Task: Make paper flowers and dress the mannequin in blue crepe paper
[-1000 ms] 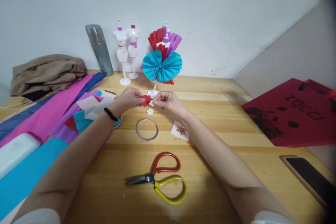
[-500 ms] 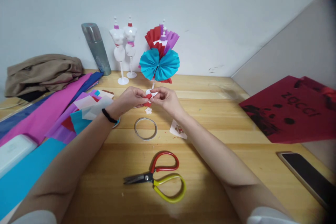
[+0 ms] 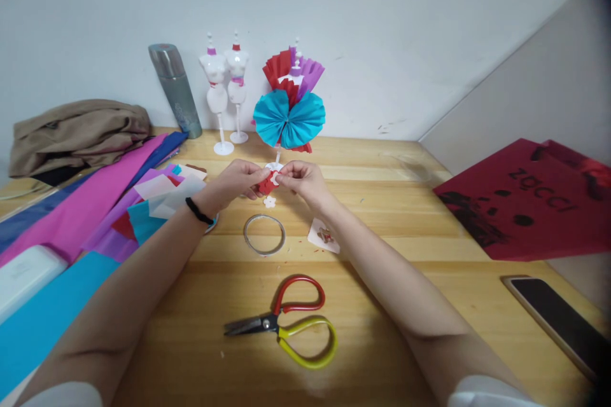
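Observation:
Pinched in the fingers of my left hand (image 3: 238, 179) is a small piece of red paper (image 3: 266, 187). My right hand (image 3: 305, 183) is closed, thumb and finger gripping a small white paper flower (image 3: 274, 179) laid against the red piece. Just below them, a second white flower (image 3: 270, 202) lies on the wooden table (image 3: 382, 229). Behind my hands stands a dress-form stand wearing a pleated blue paper bow (image 3: 289, 119) with red and purple pleats above. My fingers partly hide its base.
Nearer to me lie a silver ring (image 3: 264, 254) and scissors (image 3: 281, 324) with red and yellow handles. Two white mannequins (image 3: 217, 98) and a flask (image 3: 176, 92) stand at the back. Coloured paper (image 3: 109, 184) covers the left; a red bag (image 3: 525, 203) and phone (image 3: 554, 318) are right.
The red piece and the white flower between my fingers show more plainly now, turned a little towards me. Both hands stay in nearly the same place.

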Demonstrator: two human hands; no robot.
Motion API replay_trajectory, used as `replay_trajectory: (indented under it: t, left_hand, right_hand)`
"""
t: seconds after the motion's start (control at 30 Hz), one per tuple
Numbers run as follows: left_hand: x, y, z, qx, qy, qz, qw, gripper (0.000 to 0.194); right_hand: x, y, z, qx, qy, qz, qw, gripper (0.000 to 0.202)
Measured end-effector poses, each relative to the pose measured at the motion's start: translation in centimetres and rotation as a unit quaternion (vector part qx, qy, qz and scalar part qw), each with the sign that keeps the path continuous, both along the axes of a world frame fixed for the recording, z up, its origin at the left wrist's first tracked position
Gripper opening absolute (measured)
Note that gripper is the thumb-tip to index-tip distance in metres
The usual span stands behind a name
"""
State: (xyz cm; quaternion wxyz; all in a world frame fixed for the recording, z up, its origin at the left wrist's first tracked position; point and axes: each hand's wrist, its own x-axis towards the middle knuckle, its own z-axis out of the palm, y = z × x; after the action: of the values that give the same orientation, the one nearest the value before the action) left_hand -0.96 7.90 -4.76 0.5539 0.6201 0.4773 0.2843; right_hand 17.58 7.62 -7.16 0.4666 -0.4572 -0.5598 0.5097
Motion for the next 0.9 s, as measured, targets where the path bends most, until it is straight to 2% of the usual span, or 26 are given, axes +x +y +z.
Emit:
replay_trajectory:
  t: [0.2, 0.37, 0.47, 0.57, 0.63, 0.77, 0.9]
  left_hand:
    - [-0.5, 0.6, -0.6, -0.029, -0.011, -0.010, 0.999, 0.026]
    - [-0.5, 0.8, -0.8, -0.007, 0.055, -0.024, 0.998, 0.019]
    - [0.0, 0.6, -1.5, -0.002, 0.088, -0.041, 0.995, 0.011]
    - [0.5, 0.4, -2.1, 0.026, 0.108, -0.028, 0.993, 0.010]
    - [0.6, 0.3, -1.9, 0.057, 0.119, -0.018, 0.991, 0.017]
    - [0.6, -0.2, -0.3, 0.104, 0.110, -0.019, 0.988, 0.032]
    - [1.2, -0.9, 0.6, 0.060, 0.054, 0.009, 0.997, 0.030]
  right_hand:
    - [0.5, 0.4, -0.4, -0.013, 0.029, -0.028, 0.999, 0.027]
    - [0.9, 0.8, -0.3, -0.038, 0.055, -0.028, 0.997, 0.031]
    - [0.9, 0.7, -0.1, -0.057, 0.075, -0.012, 0.995, 0.037]
    - [0.7, 0.5, 0.0, -0.069, 0.089, 0.002, 0.994, 0.041]
    - [0.6, 0.3, 0.0, -0.069, 0.094, 0.003, 0.993, 0.042]
    - [0.4, 0.1, 0.0, -0.032, 0.078, -0.007, 0.996, 0.038]
    - [0.2, -0.1, -0.1, 0.002, 0.044, -0.004, 0.999, 0.035]
